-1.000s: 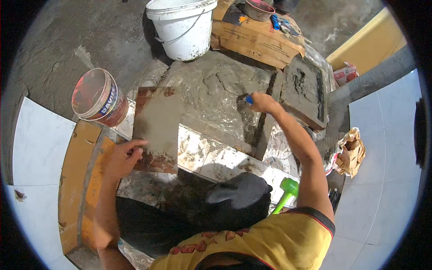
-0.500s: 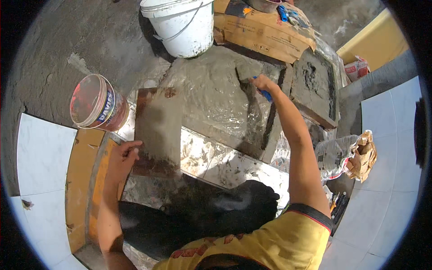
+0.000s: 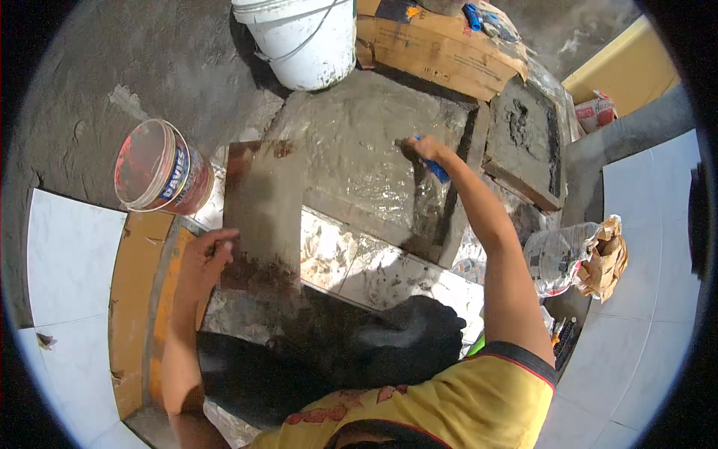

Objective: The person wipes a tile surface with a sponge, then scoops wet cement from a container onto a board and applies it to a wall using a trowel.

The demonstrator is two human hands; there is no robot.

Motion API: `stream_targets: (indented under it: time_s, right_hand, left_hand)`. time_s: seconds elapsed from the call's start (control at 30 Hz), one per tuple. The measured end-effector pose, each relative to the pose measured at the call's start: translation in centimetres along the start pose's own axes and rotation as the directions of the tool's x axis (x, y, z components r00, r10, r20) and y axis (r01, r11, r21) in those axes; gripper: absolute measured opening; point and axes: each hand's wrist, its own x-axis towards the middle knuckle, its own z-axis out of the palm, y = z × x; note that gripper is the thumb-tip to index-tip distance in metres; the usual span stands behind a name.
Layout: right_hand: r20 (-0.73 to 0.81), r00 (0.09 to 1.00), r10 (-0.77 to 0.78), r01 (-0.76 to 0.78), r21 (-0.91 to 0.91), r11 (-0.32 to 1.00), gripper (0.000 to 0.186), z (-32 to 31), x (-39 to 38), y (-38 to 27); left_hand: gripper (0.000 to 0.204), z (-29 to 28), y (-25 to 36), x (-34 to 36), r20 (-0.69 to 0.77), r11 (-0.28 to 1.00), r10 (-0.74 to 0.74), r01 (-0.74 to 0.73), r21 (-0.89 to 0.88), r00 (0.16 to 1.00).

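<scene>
My right hand point(image 3: 435, 150) grips a blue-handled tool point(image 3: 437, 170), its grey end mostly lost in the wet cement point(image 3: 359, 165) that fills a framed bed in the middle. My left hand point(image 3: 206, 254) has its fingers apart at the left edge of a reddish-brown board point(image 3: 262, 206) smeared with grey cement; I cannot tell if the fingertips touch it. The board lies beside the bed's lower left. At the upper right of the bed stands a smaller frame holding grey cement point(image 3: 523, 138).
A white bucket point(image 3: 303, 45), a reddish pail point(image 3: 157, 172) and cardboard point(image 3: 426, 52) border the bed. A clear plastic container point(image 3: 553, 254) and crumpled brown paper point(image 3: 602, 266) lie right. Tiles point(image 3: 67, 254) and yellow panels point(image 3: 134, 314) are left. My dark-clad legs point(image 3: 314, 359) are below.
My right hand moved up with the tool about half a second ago, then slightly down. The cement surface looks smoother. My left hand has barely moved.
</scene>
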Motion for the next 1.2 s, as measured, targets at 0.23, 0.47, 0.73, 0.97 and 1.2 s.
stream_targets:
  time_s: [0.23, 0.47, 0.73, 0.97, 1.2]
  right_hand:
    - [0.029, 0.999, 0.021, -0.031, 0.399, 0.916, 0.05, 0.2, -1.2, -2.3]
    - [-0.301, 0.925, -0.231, 0.117, -0.353, 0.928, 0.055, 0.0, -5.6, -0.7]
    - [-0.459, 0.881, 0.118, -0.316, -0.382, 0.868, 0.038, 0.3, -8.6, 1.2]
    - [-0.306, 0.941, -0.147, -0.056, -0.567, 0.822, 0.046, 3.0, -13.8, 2.7]
    - [-0.347, 0.904, 0.249, -0.289, -0.068, 0.955, 0.036, 5.3, -13.6, 2.2]
  left_hand:
    - [0.027, -0.9, 0.9, -1.2, 0.007, 0.998, -0.05, 0.05, 0.04, 0.999]
    - [0.025, -0.8, 1.3, -2.2, 0.001, 0.995, 0.003, -0.003, 0.103, 1.0]
    - [0.025, -1.7, 2.3, -3.3, -0.031, 0.985, 0.174, -0.174, 0.0, 0.984]
    - [0.026, -1.0, 2.4, -2.3, 0.116, 0.963, 0.254, -0.24, -0.12, 0.96]
    - [0.026, -1.2, 3.3, -4.1, 0.122, 0.964, 0.238, -0.219, -0.148, 0.964]
